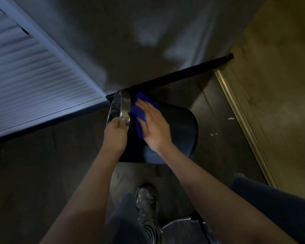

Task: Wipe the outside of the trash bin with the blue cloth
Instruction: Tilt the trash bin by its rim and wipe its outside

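A black trash bin (180, 124) with a shiny metal rim (125, 104) is tipped on its side above the dark floor, its mouth facing left. My left hand (115, 132) grips the metal rim at its lower edge. My right hand (153, 124) lies flat, fingers spread, pressing the blue cloth (139, 110) against the bin's outer wall just right of the rim. The cloth is partly hidden under my palm.
A white louvred door (33, 76) fills the left. A grey wall with a black baseboard (174, 77) runs behind the bin. A metal floor strip (243, 124) borders brown flooring at right. My shoe (146, 196) and a round lid (181, 229) lie below.
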`<state>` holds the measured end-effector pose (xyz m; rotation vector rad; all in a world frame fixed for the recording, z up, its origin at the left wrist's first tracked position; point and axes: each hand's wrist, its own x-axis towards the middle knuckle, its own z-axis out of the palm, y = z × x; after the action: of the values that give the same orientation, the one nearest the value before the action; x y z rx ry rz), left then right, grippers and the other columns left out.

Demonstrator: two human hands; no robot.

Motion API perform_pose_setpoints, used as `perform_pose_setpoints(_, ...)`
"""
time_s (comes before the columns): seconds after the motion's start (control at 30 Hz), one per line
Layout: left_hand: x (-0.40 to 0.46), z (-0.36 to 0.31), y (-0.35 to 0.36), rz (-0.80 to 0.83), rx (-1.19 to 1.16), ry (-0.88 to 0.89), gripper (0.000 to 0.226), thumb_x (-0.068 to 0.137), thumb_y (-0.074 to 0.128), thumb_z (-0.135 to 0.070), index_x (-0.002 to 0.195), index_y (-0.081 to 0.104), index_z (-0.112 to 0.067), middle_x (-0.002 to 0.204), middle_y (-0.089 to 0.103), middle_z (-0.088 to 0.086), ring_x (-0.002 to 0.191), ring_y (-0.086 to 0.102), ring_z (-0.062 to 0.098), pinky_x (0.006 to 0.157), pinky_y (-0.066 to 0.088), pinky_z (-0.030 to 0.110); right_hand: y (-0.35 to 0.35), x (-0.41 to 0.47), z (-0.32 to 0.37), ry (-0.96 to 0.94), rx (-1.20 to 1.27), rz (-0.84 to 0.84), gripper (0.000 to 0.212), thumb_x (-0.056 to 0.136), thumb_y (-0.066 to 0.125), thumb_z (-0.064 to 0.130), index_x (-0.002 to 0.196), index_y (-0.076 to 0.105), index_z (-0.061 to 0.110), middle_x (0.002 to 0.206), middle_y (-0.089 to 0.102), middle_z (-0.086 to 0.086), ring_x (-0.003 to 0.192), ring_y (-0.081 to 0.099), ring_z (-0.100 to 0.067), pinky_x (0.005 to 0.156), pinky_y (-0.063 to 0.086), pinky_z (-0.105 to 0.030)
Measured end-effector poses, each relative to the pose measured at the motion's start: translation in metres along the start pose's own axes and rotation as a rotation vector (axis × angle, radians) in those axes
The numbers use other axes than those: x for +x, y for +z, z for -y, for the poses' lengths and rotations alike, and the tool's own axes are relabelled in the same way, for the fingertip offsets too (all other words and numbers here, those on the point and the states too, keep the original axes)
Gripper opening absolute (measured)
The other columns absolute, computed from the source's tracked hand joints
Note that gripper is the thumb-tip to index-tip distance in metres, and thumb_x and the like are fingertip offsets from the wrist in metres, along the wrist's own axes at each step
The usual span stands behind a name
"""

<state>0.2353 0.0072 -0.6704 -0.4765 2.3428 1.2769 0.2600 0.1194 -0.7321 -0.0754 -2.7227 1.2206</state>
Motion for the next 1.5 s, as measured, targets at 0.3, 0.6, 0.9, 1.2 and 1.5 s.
perform_pose_setpoints(0.3,-0.009,-0.011,0.012,0.011,0.069,0.056,0.021,0.090,0.038,-0.009,0.075,0.053,-0.012,0.072,0.052,0.005,0.081,0.051,0.028,0.077,0.041,0.038,-0.034,-0.002,-0.081,1.032,0.061,-0.203,0.034,0.096,0.034,0.021,0.121,0.051,0.006,0.126,0.055,-0.019,0.114,0.052,-0.035,0.091,0.043,-0.039)
perform_pose_setpoints(0.6,-0.005,-0.014,0.023,0.040,0.148,0.087,0.017,0.090,0.037,-0.007,0.083,0.052,-0.006,0.083,0.055,0.013,0.085,0.051,0.030,0.081,0.041,0.038,-0.012,0.030,0.009,0.164,0.078,-0.077,0.033,0.095,0.038,0.027,0.114,0.056,0.009,0.112,0.065,-0.013,0.103,0.058,-0.025,0.078,0.031,-0.013)
perform_pose_setpoints(0.9,-0.012,0.009,0.005,0.069,0.039,0.080,0.025,0.093,0.039,-0.017,0.072,0.052,-0.021,0.073,0.052,0.001,0.072,0.049,0.017,0.071,0.037,0.032,-0.023,-0.055,-0.086,0.509,-0.021,-0.165,0.035,0.096,0.038,0.029,0.127,0.049,0.017,0.130,0.056,-0.009,0.119,0.052,-0.024,0.098,0.038,-0.032)
perform_pose_setpoints(1.2,-0.017,0.004,0.004,0.098,0.188,0.250,0.025,0.095,0.039,-0.017,0.087,0.055,0.001,0.076,0.052,0.008,0.074,0.047,0.019,0.074,0.037,0.033,-0.035,0.029,-0.111,0.991,0.167,0.223,0.042,0.096,0.034,0.030,0.120,0.050,-0.001,0.126,0.053,-0.023,0.116,0.050,-0.036,0.096,0.040,-0.039)
perform_pose_setpoints(1.5,-0.016,0.005,0.007,0.049,0.280,0.310,0.023,0.095,0.039,-0.015,0.091,0.055,0.001,0.083,0.054,0.013,0.081,0.049,0.021,0.072,0.033,0.029,-0.007,0.139,-0.015,0.708,0.355,0.344,0.039,0.097,0.036,0.031,0.122,0.049,0.003,0.124,0.055,-0.019,0.113,0.052,-0.033,0.083,0.037,-0.032)
